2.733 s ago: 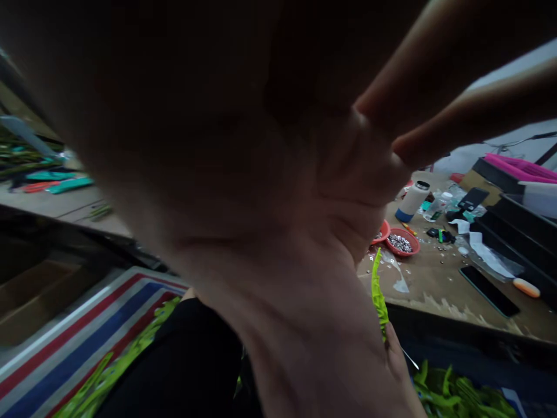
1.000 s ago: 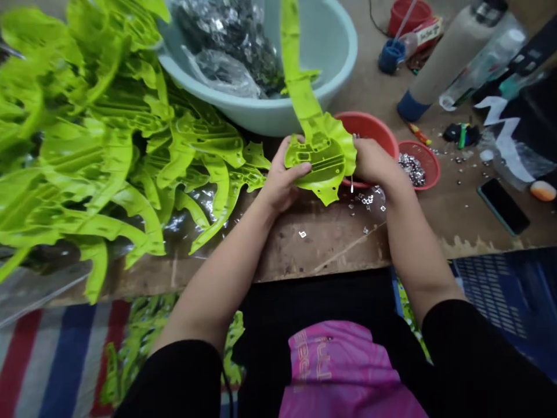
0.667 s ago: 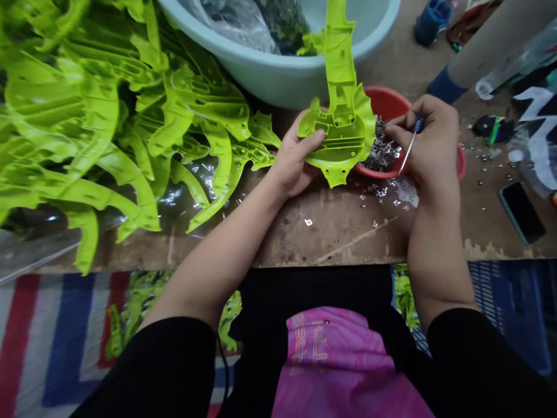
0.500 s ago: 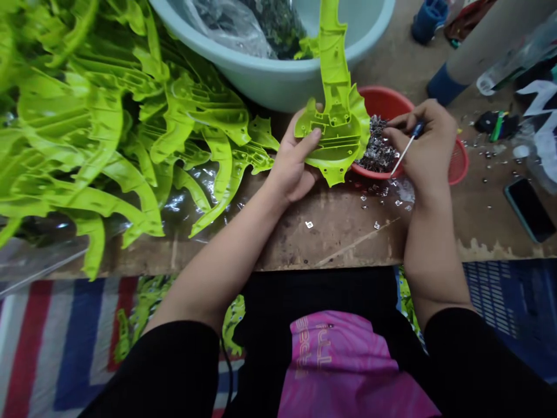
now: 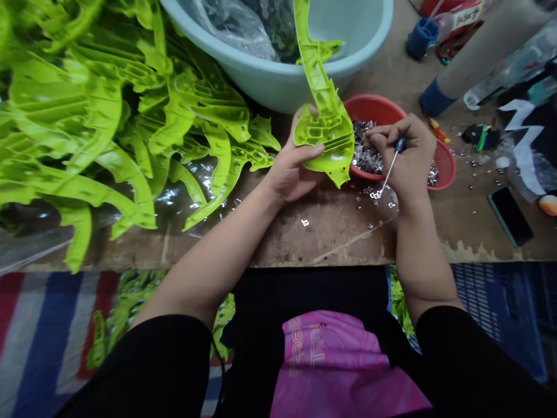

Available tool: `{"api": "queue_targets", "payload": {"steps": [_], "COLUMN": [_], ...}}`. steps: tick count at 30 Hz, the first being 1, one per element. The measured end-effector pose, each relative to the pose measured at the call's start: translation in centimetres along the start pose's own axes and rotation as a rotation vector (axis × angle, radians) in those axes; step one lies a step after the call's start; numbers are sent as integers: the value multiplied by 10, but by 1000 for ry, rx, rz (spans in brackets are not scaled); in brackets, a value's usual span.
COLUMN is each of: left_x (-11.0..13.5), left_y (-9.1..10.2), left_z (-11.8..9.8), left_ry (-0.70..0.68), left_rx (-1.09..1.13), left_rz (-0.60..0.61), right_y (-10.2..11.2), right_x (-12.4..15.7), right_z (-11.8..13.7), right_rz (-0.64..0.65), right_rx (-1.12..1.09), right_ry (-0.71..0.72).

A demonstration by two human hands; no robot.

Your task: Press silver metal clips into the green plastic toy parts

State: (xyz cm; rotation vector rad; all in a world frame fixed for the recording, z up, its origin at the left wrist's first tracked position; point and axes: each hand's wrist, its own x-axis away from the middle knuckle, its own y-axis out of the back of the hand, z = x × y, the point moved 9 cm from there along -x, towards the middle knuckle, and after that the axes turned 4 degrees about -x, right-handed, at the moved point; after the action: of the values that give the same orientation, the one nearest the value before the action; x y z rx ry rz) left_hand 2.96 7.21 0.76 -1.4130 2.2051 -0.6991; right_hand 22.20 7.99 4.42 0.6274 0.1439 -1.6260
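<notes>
My left hand (image 5: 290,168) grips a long lime-green moulded plastic part (image 5: 324,122), with the thumb across its wide end and the narrow end rising over the basin. My right hand (image 5: 402,159) holds a small blue-handled screwdriver (image 5: 391,167), its thin metal shaft pointing down toward the table. That hand is just right of the green part, above the rim of a red bowl (image 5: 374,108) full of small silver metal pieces (image 5: 365,151). Several loose silver pieces (image 5: 369,194) lie on the table beneath the shaft tip.
A large heap of matching green parts (image 5: 87,116) lies on plastic sheet at left, behind it a pale blue basin (image 5: 348,64). A red basket (image 5: 444,165), bottles (image 5: 483,64) and a phone (image 5: 510,216) stand on the wooden table (image 5: 339,244).
The green part has tilted, its narrow end now leaning left. My right hand has moved left and slightly down with the screwdriver, and the view has shifted slightly.
</notes>
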Motion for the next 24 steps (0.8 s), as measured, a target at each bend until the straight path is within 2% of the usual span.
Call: {"api": "queue_targets", "payload": {"steps": [3,9,13,18,20,22,24], "left_x": [0,-3,-5,-8,-8,-6,-4], "left_y": [-3,3,4,-7,-1,3,-4], "left_z": [-1,-4,-8,-18,-14,-12,-14], "left_ry": [1,-27,-64,-134,-69,-27,-37], "left_rx": [18,28,22,86,80,71,73], "left_rz": [23,-18,-20,88,-14,-106,-86], "right_y": [2,13,17,18,17,12,6], "right_x": [-2,-8,-10,-10,-9,-9,-8], "right_z": [-6,-14,-4,16,23,30,40], "right_rz": [8,53,10,-92,-107,-57,20], "right_rx": [4,127,139,-58,-121,-148,-164], "right_ry": [8,-13,-2,-26,-27,-17,63]}}
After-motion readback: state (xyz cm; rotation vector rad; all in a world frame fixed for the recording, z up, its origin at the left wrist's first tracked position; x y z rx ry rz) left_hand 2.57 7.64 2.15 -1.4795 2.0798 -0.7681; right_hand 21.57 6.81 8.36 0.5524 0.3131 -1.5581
